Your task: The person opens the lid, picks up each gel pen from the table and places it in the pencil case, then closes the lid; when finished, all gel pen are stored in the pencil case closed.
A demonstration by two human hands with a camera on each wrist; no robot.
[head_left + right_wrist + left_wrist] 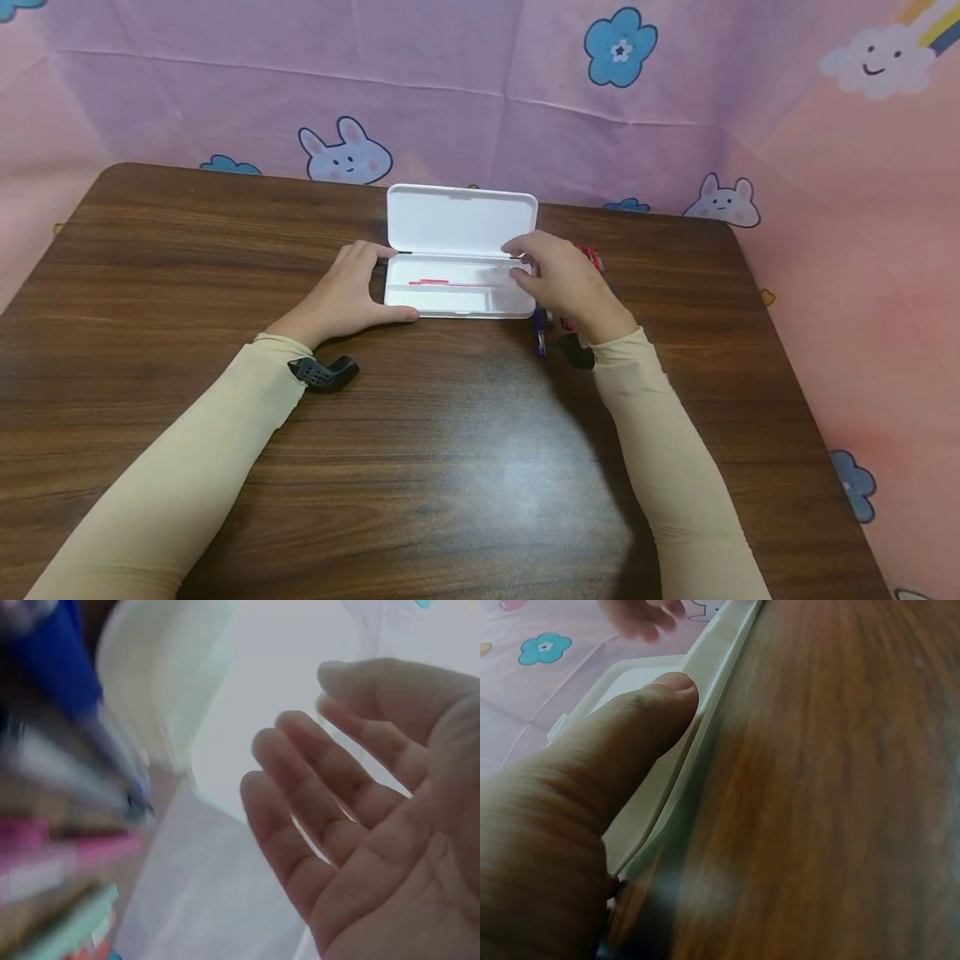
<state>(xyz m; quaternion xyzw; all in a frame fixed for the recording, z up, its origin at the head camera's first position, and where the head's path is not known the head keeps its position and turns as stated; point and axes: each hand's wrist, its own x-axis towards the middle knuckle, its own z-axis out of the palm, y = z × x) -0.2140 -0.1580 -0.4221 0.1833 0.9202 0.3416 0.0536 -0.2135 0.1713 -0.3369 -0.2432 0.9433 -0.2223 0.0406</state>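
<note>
A white pencil case (465,313) lies on the table with its lid (461,221) raised at the back. Inside it is a thin red stick-like item (431,282), too small to identify. My left hand (341,293) holds the case's left end, thumb along the front edge and fingers at the rear corner. In the left wrist view the thumb of that left hand (615,750) presses on the rim. Over the case's right end hovers my right hand (566,279), its fingers loosely bent; the right wrist view shows nothing in the palm of this hand (382,810).
Right of the case, partly hidden by the right hand, lie several pens, among them a blue pen (541,332) and red ones (592,257). The right wrist view also shows a blurred pink pen (75,853). A patterned cloth (450,83) hangs behind the wooden table (420,467).
</note>
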